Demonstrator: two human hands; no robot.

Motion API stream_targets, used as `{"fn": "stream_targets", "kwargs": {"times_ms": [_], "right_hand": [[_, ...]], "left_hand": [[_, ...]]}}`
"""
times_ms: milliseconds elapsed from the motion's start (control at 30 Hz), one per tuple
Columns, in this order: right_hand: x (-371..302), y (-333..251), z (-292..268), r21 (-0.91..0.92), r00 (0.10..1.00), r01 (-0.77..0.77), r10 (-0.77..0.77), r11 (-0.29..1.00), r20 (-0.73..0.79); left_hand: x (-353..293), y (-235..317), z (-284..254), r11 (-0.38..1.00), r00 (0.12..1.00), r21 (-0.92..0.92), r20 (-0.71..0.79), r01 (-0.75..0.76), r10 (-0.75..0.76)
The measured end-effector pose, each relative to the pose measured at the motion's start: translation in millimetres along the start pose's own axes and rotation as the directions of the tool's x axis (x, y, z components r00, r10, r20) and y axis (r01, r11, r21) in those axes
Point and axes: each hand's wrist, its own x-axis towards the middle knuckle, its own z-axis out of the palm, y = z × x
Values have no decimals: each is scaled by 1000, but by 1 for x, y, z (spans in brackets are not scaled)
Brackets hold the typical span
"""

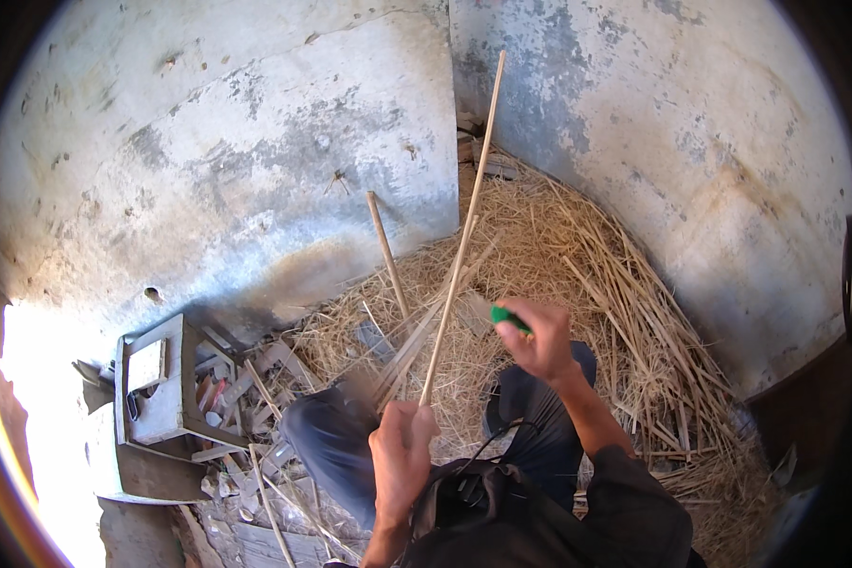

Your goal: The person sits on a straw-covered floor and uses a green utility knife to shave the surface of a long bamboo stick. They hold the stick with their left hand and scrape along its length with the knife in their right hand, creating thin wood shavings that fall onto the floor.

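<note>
My left hand [402,459] is closed round the lower end of a long, thin wooden stick [462,244]. The stick slants up and slightly right, its far tip in front of the wall corner. My right hand [541,348] grips a green-handled tool [508,318] to the right of the stick, apart from it. What the tool's working end looks like, I cannot clearly make out. Beneath both hands are my bent knees in dark trousers, with a pile of straw-coloured shavings [530,227] beyond them.
A thicker stick [385,248] stands up beyond my left knee. Several long strips [625,331] lie along the pile's right side. To the left, a worn box-like cabinet [166,398] sits among wood scraps. Weathered walls [256,123] meet in a corner ahead.
</note>
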Motion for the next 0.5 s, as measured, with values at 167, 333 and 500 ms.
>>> {"fn": "stream_targets", "kwargs": {"times_ms": [167,333,500], "right_hand": [[-17,-25,22,72,974,186,-193,980,119],[-17,-44,25,54,952,241,-247,969,179],[-16,-41,26,22,950,256,-256,966,181]], "left_hand": [[10,5,2,995,999,-85,-16,-45,44],[12,4,4,990,998,-125,-26,-61,58],[8,8,9,991,998,-130,-58,-28,21]]}}
